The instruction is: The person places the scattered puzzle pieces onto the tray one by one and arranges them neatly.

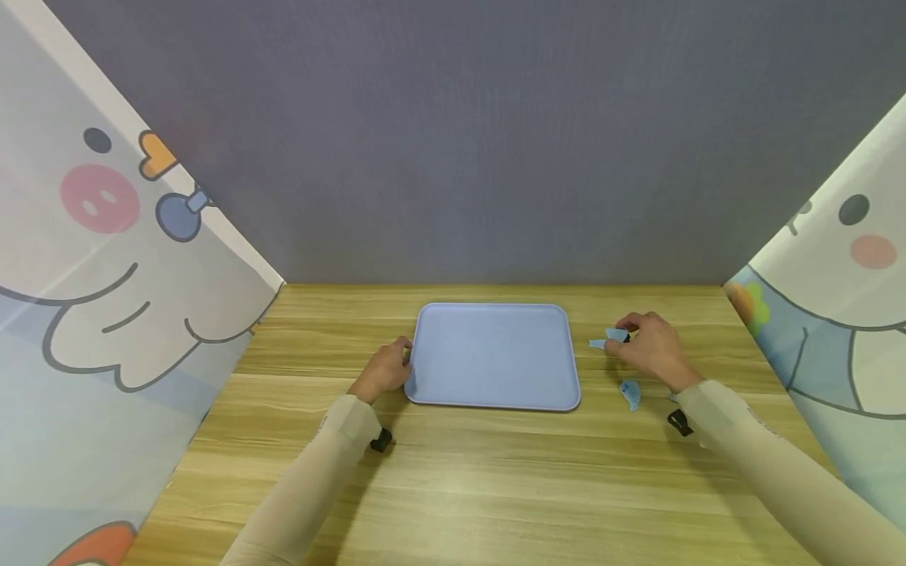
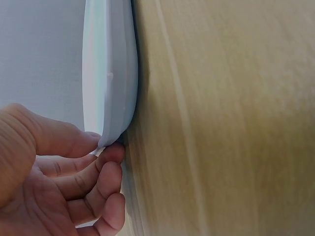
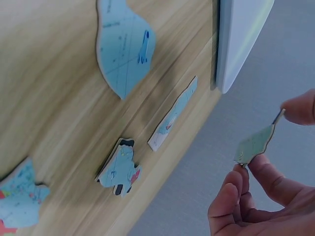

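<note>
A pale blue rectangular tray [image 1: 495, 358] lies on the wooden table. At its left edge, my left hand [image 1: 385, 368] pinches the rim between thumb and fingers; the left wrist view shows the tray's corner [image 2: 115, 93] in that grip. To the right of the tray, my right hand [image 1: 653, 347] holds up a thin, light blue map-printed puzzle piece [image 3: 257, 142] between thumb and fingers. Under and near that hand lie more flat pieces: a narrow strip [image 3: 172, 115], a curved piece [image 3: 125, 46] and one with black parts [image 3: 119, 167].
Another puzzle piece with red patches [image 3: 22, 199] is partly cut off in the right wrist view. A grey panel [image 1: 495, 141] stands behind the table [image 1: 481, 487], with cartoon-printed panels [image 1: 106, 275] at the sides. Black items [image 1: 679, 423] sit by both sleeves.
</note>
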